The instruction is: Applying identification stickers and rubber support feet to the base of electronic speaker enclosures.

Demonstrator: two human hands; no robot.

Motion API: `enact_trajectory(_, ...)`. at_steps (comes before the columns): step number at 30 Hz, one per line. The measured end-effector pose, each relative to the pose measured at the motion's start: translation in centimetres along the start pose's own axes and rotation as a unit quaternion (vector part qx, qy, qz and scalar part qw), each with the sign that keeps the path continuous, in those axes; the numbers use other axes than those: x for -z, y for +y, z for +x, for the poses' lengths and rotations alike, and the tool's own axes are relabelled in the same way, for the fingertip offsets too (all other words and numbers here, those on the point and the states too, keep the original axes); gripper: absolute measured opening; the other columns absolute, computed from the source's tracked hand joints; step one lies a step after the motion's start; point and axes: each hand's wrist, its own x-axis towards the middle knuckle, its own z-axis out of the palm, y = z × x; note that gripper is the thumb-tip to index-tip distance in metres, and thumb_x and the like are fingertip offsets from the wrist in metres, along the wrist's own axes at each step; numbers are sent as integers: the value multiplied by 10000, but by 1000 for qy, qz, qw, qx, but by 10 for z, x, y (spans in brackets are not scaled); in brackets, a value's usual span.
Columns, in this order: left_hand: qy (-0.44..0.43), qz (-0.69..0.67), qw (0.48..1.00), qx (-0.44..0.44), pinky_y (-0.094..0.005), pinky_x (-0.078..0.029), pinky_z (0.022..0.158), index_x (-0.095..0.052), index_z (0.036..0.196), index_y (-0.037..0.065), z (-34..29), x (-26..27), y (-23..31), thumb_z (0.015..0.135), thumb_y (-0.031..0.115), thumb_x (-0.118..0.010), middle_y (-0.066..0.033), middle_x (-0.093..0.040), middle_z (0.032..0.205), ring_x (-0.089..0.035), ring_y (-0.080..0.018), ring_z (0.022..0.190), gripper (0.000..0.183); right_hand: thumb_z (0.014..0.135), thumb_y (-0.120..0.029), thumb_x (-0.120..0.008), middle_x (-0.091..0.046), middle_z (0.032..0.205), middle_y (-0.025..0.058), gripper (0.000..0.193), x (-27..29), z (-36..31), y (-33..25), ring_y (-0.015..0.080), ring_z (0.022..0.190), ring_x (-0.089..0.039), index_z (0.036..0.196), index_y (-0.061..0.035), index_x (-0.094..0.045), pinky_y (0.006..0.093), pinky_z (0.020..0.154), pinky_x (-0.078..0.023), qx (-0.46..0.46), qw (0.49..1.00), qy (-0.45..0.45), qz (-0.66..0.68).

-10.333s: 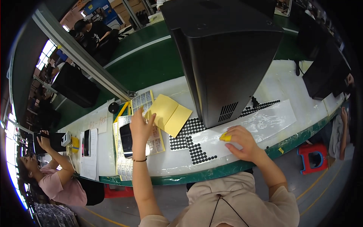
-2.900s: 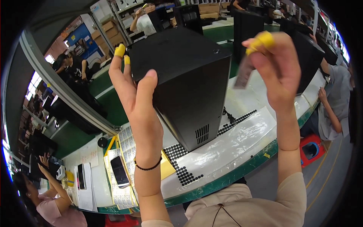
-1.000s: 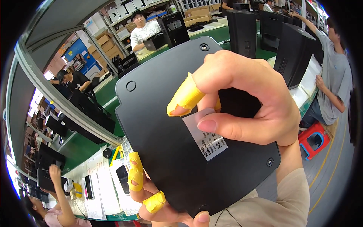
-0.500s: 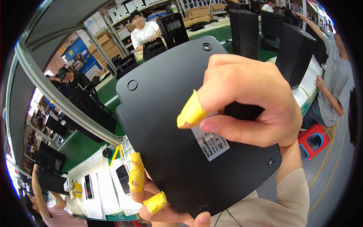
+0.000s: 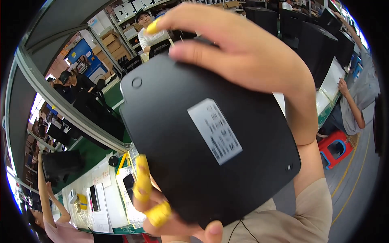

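The black case (image 5: 182, 150) is lifted in front of the person's chest, well above the floor, and its broad flat face is turned toward the camera, tilted. This face has a matt, smooth surface, with rounded corners and a step cut in its left edge. Near the upper left corner there is a shallow ring (image 5: 136, 82), and near the right corner a small round recess (image 5: 289, 167). A silvery rectangular label (image 5: 214, 131) lies slantwise on the middle of the face; it looks flat, with dark print. The grip of the left hand (image 5: 178, 227) is clamped on the lower left part of the case, the thumb upon the face and the fingers around the side. These fingers wear crinkled yellow wraps (image 5: 142, 182). The right hand (image 5: 174, 38) is over the upper edge, its thumb and first finger apart; whether the thumb touches the case, I cannot tell. Farther to the left, the table (image 5: 81, 218) has a whitish, plastic-like cover and carries paper sheets (image 5: 101, 214), a dark glossy phone (image 5: 128, 183) and a round black disc (image 5: 113, 160). A metal post (image 5: 73, 106) rises obliquely behind. At right stands a red plastic stool (image 5: 343, 150).
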Motion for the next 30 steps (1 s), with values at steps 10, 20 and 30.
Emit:
enact_trajectory(10,-127,-21,991,25,-320,-368,1003,-421,1319,0,99,11,-80,870,146,-579,-114,-392,1356,-451,-191,1172,498,943,15,-437,-563,1099,137,226,-9,-75,-49,241,987,-583,1160,-4,-499,400,919,-481,15,964,260,56)
enact_trajectory(20,-99,138,986,6,-314,-352,1022,-469,1308,42,97,31,-99,925,399,-582,-121,-522,1243,-506,-203,1162,536,780,-110,-654,-599,1035,71,265,-179,-208,-115,243,957,-554,1032,-37,-619,351,806,-453,-169,950,-237,116)
enact_trajectory(30,-172,261,927,208,-405,-331,1033,-540,1114,2,-34,118,-76,841,18,-607,-193,-482,1293,-448,-344,1227,283,737,-70,-564,-529,967,69,284,-213,-232,-140,224,925,-524,1018,-30,-591,341,834,-431,-186,954,-234,-14)
